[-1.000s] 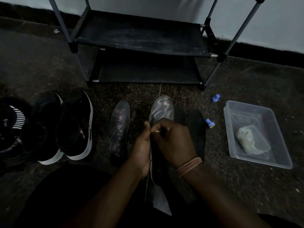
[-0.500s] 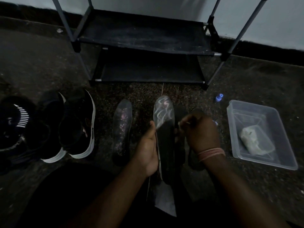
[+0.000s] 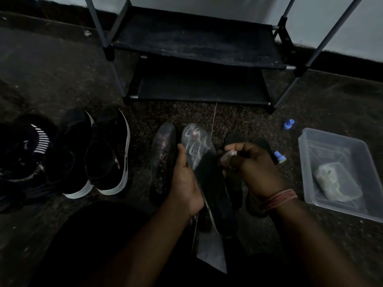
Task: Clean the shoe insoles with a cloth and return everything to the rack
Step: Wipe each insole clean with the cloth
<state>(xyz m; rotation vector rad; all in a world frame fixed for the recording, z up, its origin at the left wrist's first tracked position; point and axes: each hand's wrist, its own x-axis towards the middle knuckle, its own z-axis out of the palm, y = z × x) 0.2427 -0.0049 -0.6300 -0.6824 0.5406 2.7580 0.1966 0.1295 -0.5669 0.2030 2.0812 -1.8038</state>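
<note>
My left hand [image 3: 184,181] grips a dark insole [image 3: 204,162] by its left edge and holds it lengthwise in front of me; its toe end carries pale streaks. My right hand [image 3: 252,168] hovers just right of that insole, fingers curled round a small pale object [image 3: 227,157] that is too dim to name. A second insole [image 3: 162,160] with pinkish specks lies on the floor to the left. Two more dark insoles [image 3: 235,183] lie under my right hand, partly hidden. The black shoe rack [image 3: 196,46] stands straight ahead with bare shelves.
A pair of black shoes with white soles [image 3: 103,154] stands at the left, another dark shoe [image 3: 24,150] beyond them. A clear plastic tub [image 3: 310,141] holding a pale cloth [image 3: 335,181] sits at the right. Two small blue caps [image 3: 289,123] lie near it. A grey cloth [image 3: 211,249] lies on my lap.
My right hand has lifted off the held insole and moved right, carrying the small pale object. My left hand keeps its grip on the insole, now uncovered.
</note>
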